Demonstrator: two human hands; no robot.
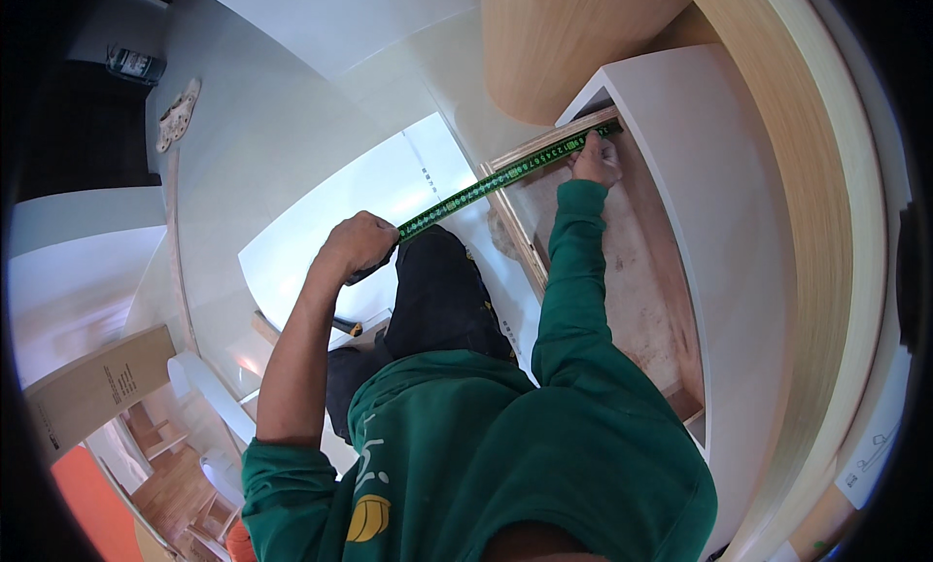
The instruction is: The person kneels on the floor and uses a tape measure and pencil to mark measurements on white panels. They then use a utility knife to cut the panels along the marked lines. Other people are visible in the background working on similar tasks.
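I'm gripping the tape measure (pixel 486 185), L hand (pixel 358 246) outside the drawer (pixel 637 305) & R hand (pixel 596 164) over it, prob. risking misreads if tension's slackening.

There are two hands, one left hand (pixel 360 241) and one right hand (pixel 597 162), and one tape measure (pixel 486 184). Also countable are one drawer (pixel 632 309), one white sheet (pixel 321 212), one tool (pixel 347 326), one canister (pixel 136 67), one carton (pixel 97 392), one green top (pixel 466 436) and one pair of trousers (pixel 434 295). Pale clogs (pixel 179 117) number at least one, the exact count unclear.
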